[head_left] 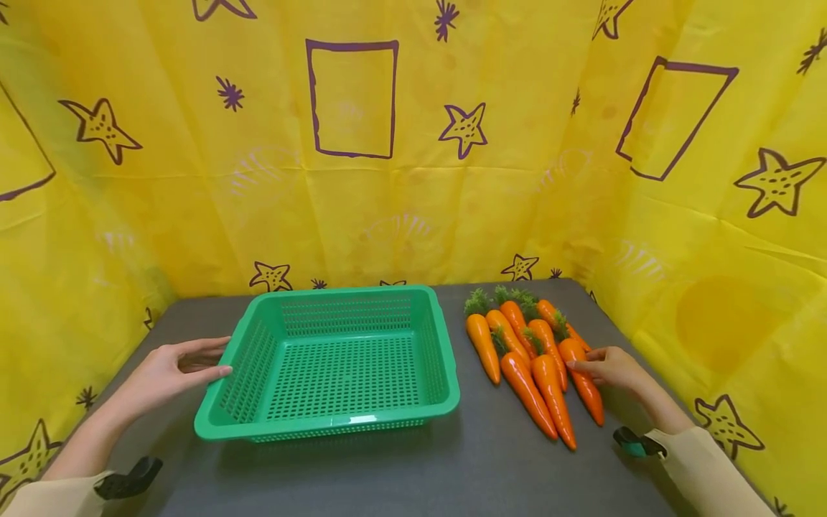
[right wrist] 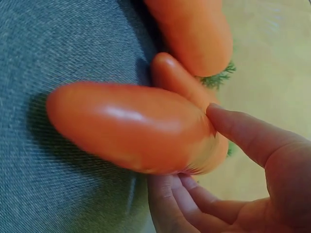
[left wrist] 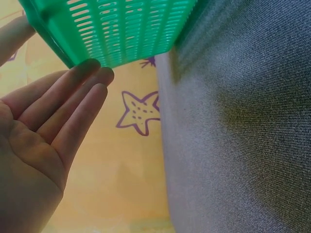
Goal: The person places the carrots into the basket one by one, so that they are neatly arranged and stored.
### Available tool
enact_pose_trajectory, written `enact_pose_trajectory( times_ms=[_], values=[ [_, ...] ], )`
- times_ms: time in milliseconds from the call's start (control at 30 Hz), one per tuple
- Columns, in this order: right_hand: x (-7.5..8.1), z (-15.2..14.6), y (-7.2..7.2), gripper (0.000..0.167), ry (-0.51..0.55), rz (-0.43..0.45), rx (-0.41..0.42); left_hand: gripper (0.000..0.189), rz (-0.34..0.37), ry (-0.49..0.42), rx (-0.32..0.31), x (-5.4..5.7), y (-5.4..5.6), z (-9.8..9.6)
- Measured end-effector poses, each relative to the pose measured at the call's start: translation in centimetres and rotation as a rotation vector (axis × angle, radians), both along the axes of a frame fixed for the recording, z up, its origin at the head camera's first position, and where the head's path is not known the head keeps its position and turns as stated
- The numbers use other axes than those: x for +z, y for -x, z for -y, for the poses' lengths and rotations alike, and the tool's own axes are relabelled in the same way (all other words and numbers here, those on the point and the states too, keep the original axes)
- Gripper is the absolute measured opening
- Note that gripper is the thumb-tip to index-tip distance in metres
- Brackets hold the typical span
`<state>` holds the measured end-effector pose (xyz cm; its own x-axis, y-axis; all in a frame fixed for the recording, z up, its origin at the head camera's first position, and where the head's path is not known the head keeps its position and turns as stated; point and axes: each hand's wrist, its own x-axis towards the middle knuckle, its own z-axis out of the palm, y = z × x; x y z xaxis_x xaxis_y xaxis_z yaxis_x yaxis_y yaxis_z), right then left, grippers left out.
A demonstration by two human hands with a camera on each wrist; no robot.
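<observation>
- The person's left hand (head_left: 169, 373) pinches the left rim of the green basket (head_left: 448, 359), thumb on top, fingers almost straight against the outer wall.
- Across from it, the right hand (head_left: 610, 370) pinches the outermost carrot (head_left: 591, 395) between thumb and fingers, at the pile's right edge.
- The other carrots (head_left: 553, 402) lie bunched together, leafy tops toward the back, tips toward the person.
- Between basket and carrots runs a strip of grey cloth (head_left: 478, 420); a wider stretch spreads in front of both.
- The basket's back rim sits near the table's far edge.
- Yellow curtains (head_left: 517, 208) with purple starfish drawings wrap three sides.
</observation>
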<state>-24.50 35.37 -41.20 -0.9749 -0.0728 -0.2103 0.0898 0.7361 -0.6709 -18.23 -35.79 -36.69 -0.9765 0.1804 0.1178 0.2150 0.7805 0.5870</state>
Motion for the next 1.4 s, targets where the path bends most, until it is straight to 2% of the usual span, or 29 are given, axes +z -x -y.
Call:
enact_pose_trajectory(
  times_ms=[200, 467, 967, 1400],
  values=[
    [0.7, 0.0, 0.0, 0.076, -0.032, -0.010, -0.014, 0.054, -0.001, -0.005, 0.000, 0.1, 0.0, 0.0],
    [1.6, -0.3, 0.2, 0.072, -0.004, -0.020, -0.038, 0.055, -0.002, 0.009, 0.008, 0.2, 0.2, -0.1],
    [4.3, 1.7, 0.4, 0.083, -0.017, -0.023, 0.012, 0.055, 0.000, 0.009, 0.014, -0.1, 0.1, -0.1],
    [6.3, 4.0, 1.2, 0.083, -0.023, -0.051, 0.058, 0.055, 0.011, 0.000, 0.019, -0.4, 0.1, 0.0]
  ],
)
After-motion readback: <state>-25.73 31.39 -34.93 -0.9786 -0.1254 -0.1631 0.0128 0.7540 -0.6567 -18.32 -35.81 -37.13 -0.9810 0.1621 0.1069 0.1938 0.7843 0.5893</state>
